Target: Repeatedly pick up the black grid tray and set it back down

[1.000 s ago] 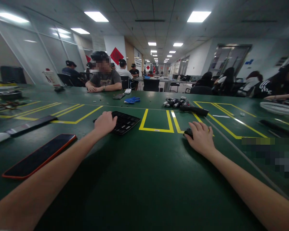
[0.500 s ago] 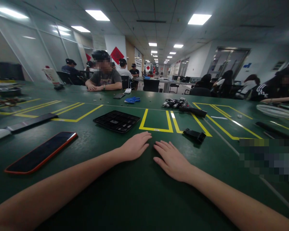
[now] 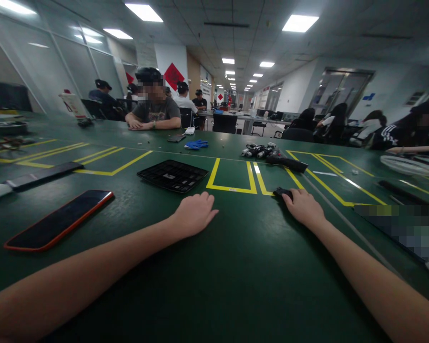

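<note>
My right hand (image 3: 305,208) is wrapped over a small black plastic part (image 3: 282,192), with the thumb along its near side. Most of that part is hidden under the fingers, and it sits by a yellow tape corner. My left hand (image 3: 194,213) rests on the green table with its fingers curled under and the thumb sticking out to the right; I see nothing in it. Just beyond the left hand lies a flat black plastic tray-like panel (image 3: 172,176) with a gridded surface.
A phone with an orange-red edge (image 3: 62,219) lies at the left, near a long dark bar (image 3: 45,176). Farther off are blue gloves (image 3: 196,145) and a heap of dark cabled gear (image 3: 262,152). Across the table (image 3: 214,286) sits a person (image 3: 155,112) with folded arms.
My right hand has moved right and forward from the bare table onto the small black part, closing over it. The left hand's fingers, flat before, have curled in.
</note>
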A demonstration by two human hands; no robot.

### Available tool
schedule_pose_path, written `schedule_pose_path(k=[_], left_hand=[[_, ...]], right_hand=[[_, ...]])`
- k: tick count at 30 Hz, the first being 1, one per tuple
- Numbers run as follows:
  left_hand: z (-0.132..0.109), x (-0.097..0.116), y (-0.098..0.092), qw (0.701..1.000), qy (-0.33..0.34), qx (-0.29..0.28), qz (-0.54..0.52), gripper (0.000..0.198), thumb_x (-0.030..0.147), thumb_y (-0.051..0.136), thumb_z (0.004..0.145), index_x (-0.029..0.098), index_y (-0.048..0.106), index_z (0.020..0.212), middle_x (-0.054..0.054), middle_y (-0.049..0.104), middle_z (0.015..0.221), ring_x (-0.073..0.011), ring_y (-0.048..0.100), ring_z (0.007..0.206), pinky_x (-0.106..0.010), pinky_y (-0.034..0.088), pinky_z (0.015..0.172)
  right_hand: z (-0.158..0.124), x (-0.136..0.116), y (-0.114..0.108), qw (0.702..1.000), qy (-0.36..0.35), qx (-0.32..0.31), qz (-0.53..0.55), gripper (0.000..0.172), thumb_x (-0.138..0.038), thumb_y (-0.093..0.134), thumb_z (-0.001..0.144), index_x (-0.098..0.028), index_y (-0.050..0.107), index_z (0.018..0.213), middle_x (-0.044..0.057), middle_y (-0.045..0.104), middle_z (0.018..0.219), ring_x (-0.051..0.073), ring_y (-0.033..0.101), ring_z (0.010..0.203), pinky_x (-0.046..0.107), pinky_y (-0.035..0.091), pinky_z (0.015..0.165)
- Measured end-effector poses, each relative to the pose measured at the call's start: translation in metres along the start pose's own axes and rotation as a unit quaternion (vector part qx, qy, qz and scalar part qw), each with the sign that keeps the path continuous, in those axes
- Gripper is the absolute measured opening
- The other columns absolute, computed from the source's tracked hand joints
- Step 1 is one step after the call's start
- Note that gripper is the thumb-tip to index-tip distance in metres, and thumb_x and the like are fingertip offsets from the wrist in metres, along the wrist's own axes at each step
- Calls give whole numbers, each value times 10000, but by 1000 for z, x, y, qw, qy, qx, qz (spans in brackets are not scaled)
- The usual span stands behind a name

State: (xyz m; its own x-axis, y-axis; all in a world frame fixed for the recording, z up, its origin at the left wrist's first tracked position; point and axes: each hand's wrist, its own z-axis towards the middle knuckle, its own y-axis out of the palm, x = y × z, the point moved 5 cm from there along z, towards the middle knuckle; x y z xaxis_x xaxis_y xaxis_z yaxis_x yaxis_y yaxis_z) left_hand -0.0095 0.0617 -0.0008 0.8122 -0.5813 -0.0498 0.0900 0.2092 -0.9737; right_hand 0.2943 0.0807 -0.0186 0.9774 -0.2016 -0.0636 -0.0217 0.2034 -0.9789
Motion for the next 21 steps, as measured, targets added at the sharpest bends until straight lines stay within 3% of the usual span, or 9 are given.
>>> schedule_pose_path(k=[2, 5, 7, 9, 11, 14, 16, 19, 21], left_hand=[[4, -15, 7, 999, -33, -41, -1, 310, 367, 359, 902, 134, 563, 905, -92, 574, 795, -195, 549, 666, -290, 405, 566], [4, -17, 9, 997, 3, -66, -38, 234, 273, 360, 901, 144, 554, 886, -89, 581, 821, -192, 557, 697, -302, 421, 609], [5, -17, 5, 992, 11, -70, -105, 167, 228, 408, 871, 153, 556, 853, -74, 580, 844, -177, 554, 727, -298, 433, 648], [7, -24, 1, 969, -37, -81, -232, 114, 217, 455, 840, 158, 553, 842, -41, 567, 790, -148, 546, 681, -270, 441, 616], [11, -41, -3, 899, -127, -69, -414, 82, 213, 487, 824, 157, 532, 863, -3, 533, 700, -114, 526, 584, -228, 432, 530], [15, -81, -12, 714, -267, 47, -646, 53, 134, 480, 812, 152, 490, 860, 18, 499, 630, -83, 521, 520, -184, 423, 472], [13, -111, -17, 631, -333, 124, -689, 81, 75, 446, 795, 144, 487, 807, 7, 501, 605, -83, 537, 523, -171, 425, 465], [6, -153, -18, 653, -406, 163, -618, 89, 84, 451, 761, 137, 499, 709, 12, 476, 537, -72, 465, 430, -159, 340, 386], [1, -173, -19, 706, -429, 172, -536, 64, 154, 520, 733, 140, 525, 671, 19, 478, 518, -74, 430, 406, -174, 306, 382]], right_hand=[[1, -3, -1, 1000, -6, 4, -3, 549, -459, 225, 899, -84, 510, 1181, 198, 529, 1154, 333, 540, 1009, 426, 442, 812], [1, -3, 0, 1000, -8, 1, 3, 549, -465, 230, 896, -88, 510, 1183, 196, 531, 1144, 333, 540, 1004, 431, 442, 810], [1, -3, 0, 1000, -10, 0, 9, 551, -469, 232, 894, -90, 513, 1179, 193, 530, 1148, 334, 540, 1004, 432, 445, 808], [1, -2, 0, 1000, -9, 1, 13, 553, -471, 232, 892, -91, 517, 1175, 193, 527, 1157, 338, 537, 1010, 432, 447, 803], [1, -2, 0, 1000, -9, 3, 15, 554, -471, 232, 892, -90, 517, 1175, 195, 524, 1163, 338, 536, 1011, 431, 449, 797], [2, -1, 2, 1000, -12, 4, 17, 549, -477, 234, 893, -98, 518, 1173, 191, 530, 1156, 327, 538, 1009, 423, 452, 793], [3, -1, 3, 1000, -11, 5, 5, 534, -470, 245, 895, -101, 524, 1161, 184, 539, 1137, 319, 543, 1004, 421, 447, 811], [3, 0, 5, 1000, -9, 9, -13, 513, -451, 258, 898, -100, 518, 1166, 179, 539, 1131, 322, 544, 998, 425, 440, 829], [2, 0, 4, 1000, -7, 12, -7, 515, -452, 260, 897, -100, 511, 1177, 178, 531, 1151, 326, 536, 1008, 427, 442, 830]])
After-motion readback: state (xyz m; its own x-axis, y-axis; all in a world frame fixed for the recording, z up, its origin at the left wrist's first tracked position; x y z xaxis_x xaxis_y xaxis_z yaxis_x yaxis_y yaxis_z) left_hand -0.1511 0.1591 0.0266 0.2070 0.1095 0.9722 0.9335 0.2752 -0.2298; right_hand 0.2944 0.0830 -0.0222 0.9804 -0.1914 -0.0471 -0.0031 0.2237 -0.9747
